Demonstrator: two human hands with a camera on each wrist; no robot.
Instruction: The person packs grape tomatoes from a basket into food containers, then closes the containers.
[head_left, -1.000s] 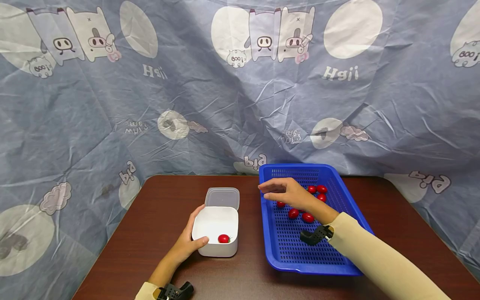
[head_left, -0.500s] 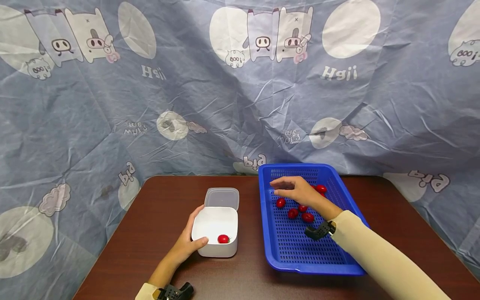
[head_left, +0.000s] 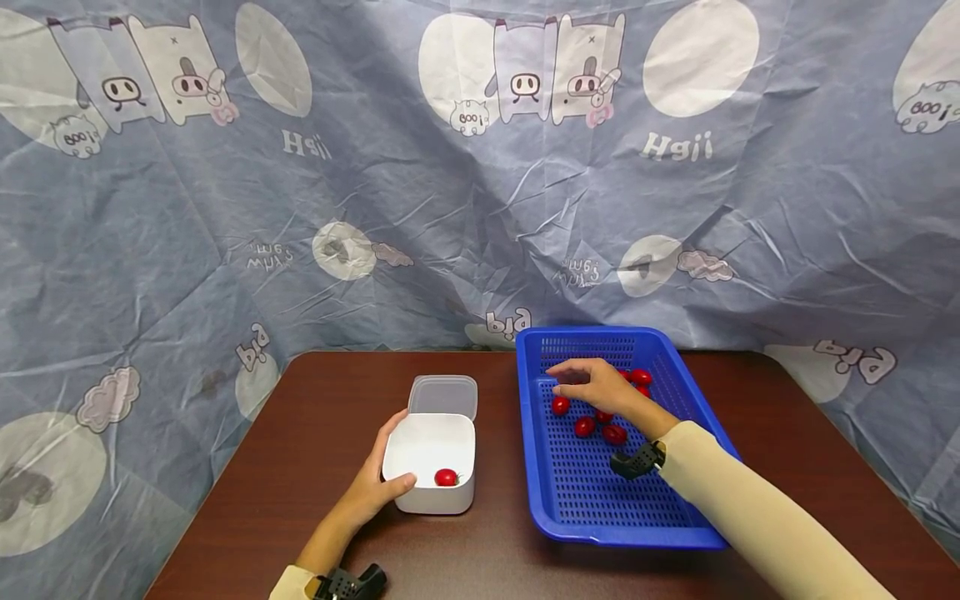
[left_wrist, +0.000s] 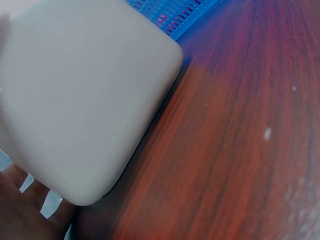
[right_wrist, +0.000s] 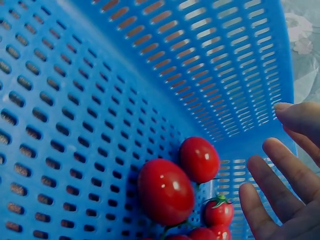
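Observation:
A white square container [head_left: 429, 442] stands on the table with one cherry tomato [head_left: 446, 477] inside, by its front wall. My left hand [head_left: 375, 477] holds this container at its left side, thumb at the front rim. In the left wrist view the pale container wall [left_wrist: 90, 100] fills much of the picture. My right hand [head_left: 600, 387] hovers over the blue plastic basket [head_left: 592, 533], its fingers apart from the thumb and nothing between them. Several cherry tomatoes lie in the basket, such as a large one [right_wrist: 166, 191] in the right wrist view; the hand partly covers others.
A translucent lid [head_left: 444, 394] lies just behind the white container. The dark brown wooden table [head_left: 315, 433] carries everything. A blue-grey cloth [head_left: 375, 208] with cartoon pigs hangs along the back.
My right hand has moved right, from the basket's left edge to over its inside. A tomato at the left of the basket is now uncovered. My left hand and the container stay put.

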